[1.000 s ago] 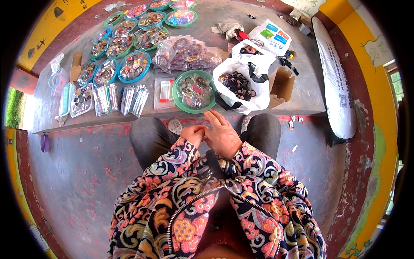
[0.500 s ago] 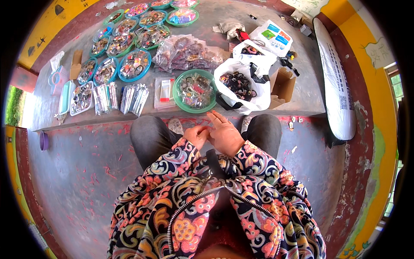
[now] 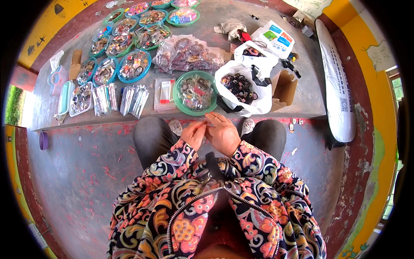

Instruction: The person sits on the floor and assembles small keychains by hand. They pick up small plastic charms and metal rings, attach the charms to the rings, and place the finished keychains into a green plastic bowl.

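Observation:
My left hand [image 3: 194, 133] and my right hand [image 3: 223, 134] meet above my lap, just in front of the platform's edge. The left fingers are pinched together against the right hand; anything between them is too small or hidden to make out. My right fingers are bent and drawn together, their tips toward the platform. Just beyond them sits a green basket [image 3: 176, 103] of small clear packets [image 3: 195, 91]. To its right, a white plastic bag [image 3: 261, 96] stands open, full of dark hair ties [image 3: 238, 87].
Left of the green basket lie clear bags [image 3: 158, 103] and bundles of thin packets [image 3: 134, 100]. Further back are several round baskets [image 3: 134, 80] and a heap of filled plastic bags [image 3: 187, 54]. An open cardboard box [image 3: 284, 89] and a long white sack [image 3: 335, 82] stand to the right.
Both hands stay together in nearly the same place; the left has risen slightly and its fingers press closer to the right. My knees have shifted a little to the right.

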A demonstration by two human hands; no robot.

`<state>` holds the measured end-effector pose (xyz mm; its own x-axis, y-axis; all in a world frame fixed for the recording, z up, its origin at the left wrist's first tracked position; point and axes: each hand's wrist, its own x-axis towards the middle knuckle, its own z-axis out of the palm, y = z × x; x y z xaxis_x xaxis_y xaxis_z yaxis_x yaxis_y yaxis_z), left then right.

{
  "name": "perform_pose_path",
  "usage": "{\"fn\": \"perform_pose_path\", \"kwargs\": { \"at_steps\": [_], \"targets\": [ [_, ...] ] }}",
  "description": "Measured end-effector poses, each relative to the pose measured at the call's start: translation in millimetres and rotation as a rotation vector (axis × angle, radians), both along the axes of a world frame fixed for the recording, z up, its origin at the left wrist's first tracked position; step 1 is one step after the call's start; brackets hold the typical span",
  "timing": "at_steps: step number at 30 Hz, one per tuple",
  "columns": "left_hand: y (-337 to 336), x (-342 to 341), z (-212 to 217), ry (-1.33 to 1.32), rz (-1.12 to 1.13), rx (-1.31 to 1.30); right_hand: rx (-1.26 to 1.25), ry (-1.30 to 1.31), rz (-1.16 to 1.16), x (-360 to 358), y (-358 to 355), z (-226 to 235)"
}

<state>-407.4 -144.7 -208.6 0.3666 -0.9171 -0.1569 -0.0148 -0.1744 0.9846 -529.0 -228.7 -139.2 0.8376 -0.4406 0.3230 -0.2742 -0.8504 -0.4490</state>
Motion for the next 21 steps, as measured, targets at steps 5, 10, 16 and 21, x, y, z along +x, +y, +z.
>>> {"fn": "perform_pose_path", "kwargs": {
  "at_steps": [5, 10, 16, 21],
  "targets": [
    [-25, 30, 12, -0.068, 0.129, 0.104, 0.038, -0.165, 0.104, 4, -25, -5],
    [-35, 64, -22, -0.112, 0.179, 0.183, 0.279, 0.039, -0.205, -16, -102, -45],
    [-47, 69, -45, 0.186, 0.294, 0.202, 0.403, 0.282, -0.402, -37, -198, -102],
    [-46, 76, -43, 0.281, 0.309, 0.279, 0.508, 0.355, -0.477, -34, -237, -157]
  ]
}}
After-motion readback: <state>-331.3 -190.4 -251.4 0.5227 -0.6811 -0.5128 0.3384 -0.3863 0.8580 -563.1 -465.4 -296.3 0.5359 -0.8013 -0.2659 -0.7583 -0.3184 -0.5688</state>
